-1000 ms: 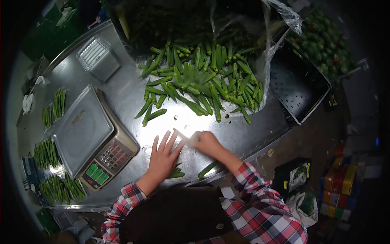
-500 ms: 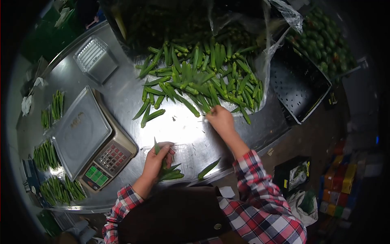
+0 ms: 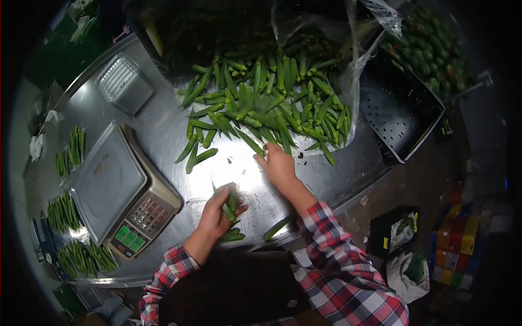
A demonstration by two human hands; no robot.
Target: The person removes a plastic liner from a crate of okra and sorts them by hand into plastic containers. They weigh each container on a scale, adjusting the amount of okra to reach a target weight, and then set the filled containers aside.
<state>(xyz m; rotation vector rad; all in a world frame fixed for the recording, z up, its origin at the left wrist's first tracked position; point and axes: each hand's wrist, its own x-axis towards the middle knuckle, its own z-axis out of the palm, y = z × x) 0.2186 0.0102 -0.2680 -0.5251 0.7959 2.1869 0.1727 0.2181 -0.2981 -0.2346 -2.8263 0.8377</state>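
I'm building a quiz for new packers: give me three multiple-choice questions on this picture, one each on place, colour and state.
1. Where is the scale? A at the person's right; B at the person's left; C straight ahead.
2. Sleeve colour? A red plaid; B blue; C yellow.
3. The left hand is: A open and empty; B pointing; C gripping okra pods.
1 B, it stands on the table on that side. 2 A, red checks show. 3 C, it closes round them.
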